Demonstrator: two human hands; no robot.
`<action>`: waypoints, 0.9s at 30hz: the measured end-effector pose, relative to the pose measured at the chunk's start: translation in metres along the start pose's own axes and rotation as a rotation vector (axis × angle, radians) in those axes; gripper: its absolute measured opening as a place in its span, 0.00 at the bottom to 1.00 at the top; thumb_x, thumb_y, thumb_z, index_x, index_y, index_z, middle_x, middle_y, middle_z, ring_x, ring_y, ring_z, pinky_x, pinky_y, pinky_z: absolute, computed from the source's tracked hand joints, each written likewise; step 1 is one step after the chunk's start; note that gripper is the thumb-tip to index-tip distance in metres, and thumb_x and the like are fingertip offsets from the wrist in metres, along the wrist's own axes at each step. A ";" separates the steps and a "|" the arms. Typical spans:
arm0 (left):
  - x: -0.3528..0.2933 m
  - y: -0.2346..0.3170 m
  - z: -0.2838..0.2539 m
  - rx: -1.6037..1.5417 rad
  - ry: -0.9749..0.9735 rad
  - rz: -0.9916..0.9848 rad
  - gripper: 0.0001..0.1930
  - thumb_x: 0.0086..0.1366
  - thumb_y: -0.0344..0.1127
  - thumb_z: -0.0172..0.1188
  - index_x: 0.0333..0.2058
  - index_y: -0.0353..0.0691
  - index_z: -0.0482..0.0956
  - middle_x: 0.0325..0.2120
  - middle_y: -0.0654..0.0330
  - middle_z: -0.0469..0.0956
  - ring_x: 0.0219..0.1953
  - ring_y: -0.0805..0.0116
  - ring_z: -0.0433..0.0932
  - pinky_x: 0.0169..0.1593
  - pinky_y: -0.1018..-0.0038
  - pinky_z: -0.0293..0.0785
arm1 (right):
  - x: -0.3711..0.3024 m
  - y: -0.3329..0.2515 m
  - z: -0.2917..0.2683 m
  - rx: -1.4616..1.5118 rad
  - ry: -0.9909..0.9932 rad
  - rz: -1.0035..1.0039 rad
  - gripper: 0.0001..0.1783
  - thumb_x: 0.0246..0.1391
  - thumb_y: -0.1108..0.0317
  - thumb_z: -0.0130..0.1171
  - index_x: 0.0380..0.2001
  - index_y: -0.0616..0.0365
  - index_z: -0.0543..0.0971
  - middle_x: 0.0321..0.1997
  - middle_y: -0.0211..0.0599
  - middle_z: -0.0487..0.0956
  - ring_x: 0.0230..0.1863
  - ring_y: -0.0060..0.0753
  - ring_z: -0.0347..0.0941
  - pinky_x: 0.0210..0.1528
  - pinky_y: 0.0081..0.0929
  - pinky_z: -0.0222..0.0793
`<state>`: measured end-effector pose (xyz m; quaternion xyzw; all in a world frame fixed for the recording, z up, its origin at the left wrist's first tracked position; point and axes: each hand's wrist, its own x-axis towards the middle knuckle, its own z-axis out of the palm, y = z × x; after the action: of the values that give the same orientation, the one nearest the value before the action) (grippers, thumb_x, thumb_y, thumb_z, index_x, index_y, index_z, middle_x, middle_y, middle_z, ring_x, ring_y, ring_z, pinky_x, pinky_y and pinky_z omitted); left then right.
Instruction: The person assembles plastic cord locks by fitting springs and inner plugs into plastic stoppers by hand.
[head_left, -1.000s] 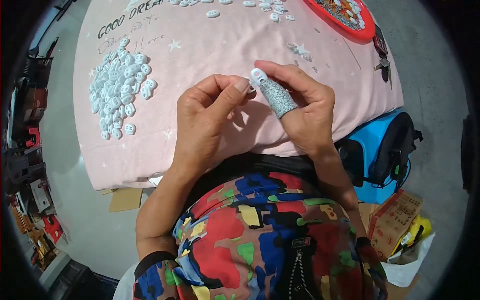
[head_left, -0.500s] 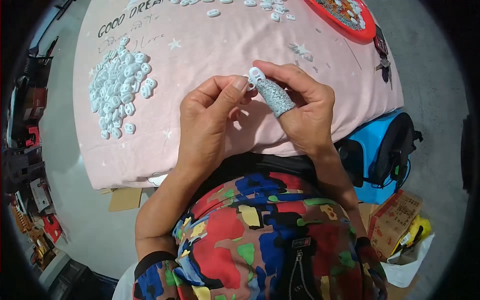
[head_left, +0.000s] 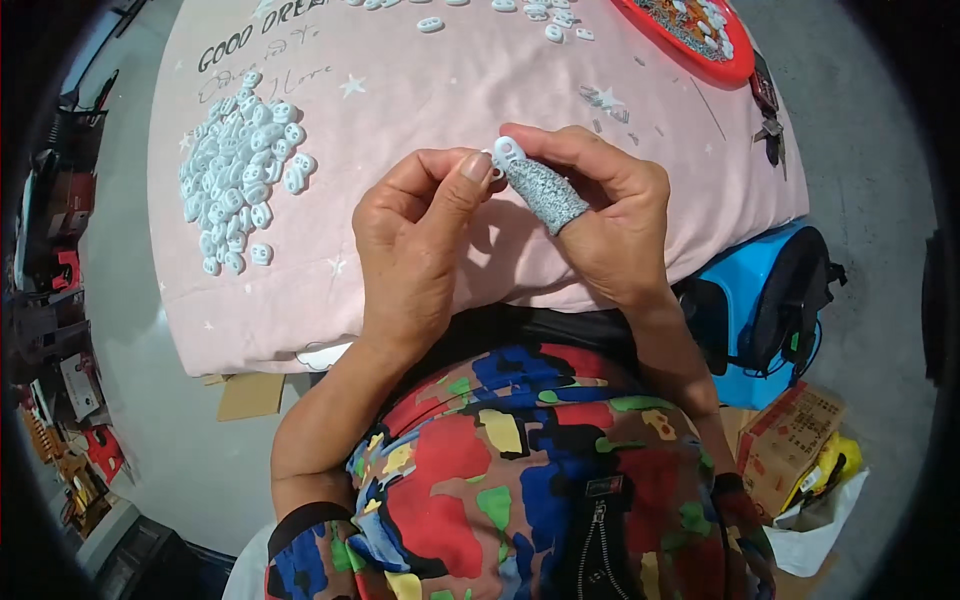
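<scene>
White piece [head_left: 507, 149] partly behind right fingers [head_left: 543, 193]

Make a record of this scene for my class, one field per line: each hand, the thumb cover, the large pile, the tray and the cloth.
Left hand: pinches a mostly hidden white piece
Right hand: holds an oval piece, white with a hole, by thumb and index finger
Thumb cover: speckled grey, on the right thumb
Large pile: many white pieces, on the left
Red tray: far right, holding small bits
Pink cloth: printed with stars, beneath the pile
</scene>
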<state>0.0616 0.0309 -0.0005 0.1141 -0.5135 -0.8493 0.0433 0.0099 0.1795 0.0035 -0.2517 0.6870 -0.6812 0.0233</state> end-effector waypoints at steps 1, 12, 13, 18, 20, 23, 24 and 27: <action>0.000 0.000 0.001 0.009 0.005 0.036 0.11 0.65 0.37 0.62 0.37 0.34 0.80 0.31 0.61 0.81 0.32 0.80 0.75 0.37 0.84 0.68 | 0.000 -0.002 0.000 -0.017 -0.016 0.012 0.17 0.52 0.86 0.57 0.46 0.67 0.79 0.39 0.35 0.80 0.41 0.21 0.76 0.44 0.17 0.73; 0.003 0.004 0.003 -0.079 0.000 -0.128 0.11 0.65 0.40 0.61 0.37 0.37 0.80 0.31 0.65 0.80 0.29 0.84 0.70 0.31 0.86 0.65 | -0.001 -0.003 -0.006 -0.184 -0.015 -0.009 0.18 0.52 0.84 0.58 0.48 0.66 0.78 0.40 0.35 0.79 0.42 0.22 0.76 0.45 0.17 0.72; 0.004 0.004 0.003 -0.075 0.003 -0.154 0.11 0.65 0.40 0.61 0.37 0.38 0.80 0.31 0.66 0.79 0.28 0.84 0.70 0.30 0.86 0.64 | -0.001 -0.002 -0.007 -0.193 -0.039 0.006 0.18 0.52 0.84 0.58 0.48 0.66 0.78 0.40 0.35 0.79 0.42 0.22 0.76 0.45 0.17 0.72; 0.005 0.005 -0.003 -0.109 -0.042 -0.221 0.11 0.66 0.40 0.60 0.37 0.38 0.80 0.31 0.66 0.79 0.28 0.83 0.70 0.30 0.86 0.64 | 0.000 -0.001 -0.008 -0.223 -0.064 -0.022 0.18 0.52 0.84 0.57 0.48 0.66 0.78 0.39 0.35 0.78 0.41 0.22 0.76 0.43 0.16 0.72; 0.006 0.008 -0.003 -0.105 -0.051 -0.234 0.10 0.66 0.39 0.60 0.38 0.38 0.80 0.30 0.66 0.79 0.28 0.83 0.70 0.31 0.85 0.64 | -0.001 -0.002 -0.008 -0.186 -0.050 0.010 0.19 0.52 0.84 0.58 0.49 0.66 0.78 0.39 0.35 0.78 0.41 0.21 0.75 0.43 0.16 0.71; 0.006 0.011 -0.005 -0.133 -0.118 -0.273 0.10 0.66 0.38 0.60 0.38 0.37 0.79 0.30 0.66 0.79 0.28 0.82 0.70 0.31 0.85 0.64 | -0.003 -0.003 -0.008 -0.128 -0.059 0.032 0.19 0.52 0.83 0.58 0.49 0.66 0.78 0.39 0.35 0.78 0.41 0.21 0.75 0.43 0.16 0.71; 0.006 0.012 -0.004 -0.146 -0.111 -0.267 0.10 0.66 0.38 0.60 0.39 0.37 0.79 0.30 0.65 0.79 0.28 0.82 0.70 0.32 0.85 0.64 | -0.003 -0.002 -0.008 -0.128 -0.059 0.032 0.19 0.52 0.83 0.58 0.49 0.66 0.78 0.39 0.35 0.78 0.41 0.21 0.75 0.43 0.16 0.71; 0.006 0.011 -0.005 -0.129 -0.102 -0.249 0.10 0.66 0.37 0.60 0.39 0.37 0.78 0.30 0.65 0.79 0.29 0.82 0.71 0.32 0.84 0.65 | -0.002 0.003 -0.008 -0.153 -0.036 -0.070 0.21 0.49 0.83 0.61 0.48 0.62 0.79 0.35 0.31 0.78 0.31 0.13 0.69 0.32 0.12 0.66</action>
<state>0.0567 0.0207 0.0062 0.1307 -0.4412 -0.8841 -0.0811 0.0079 0.1875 0.0005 -0.2888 0.7272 -0.6226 -0.0074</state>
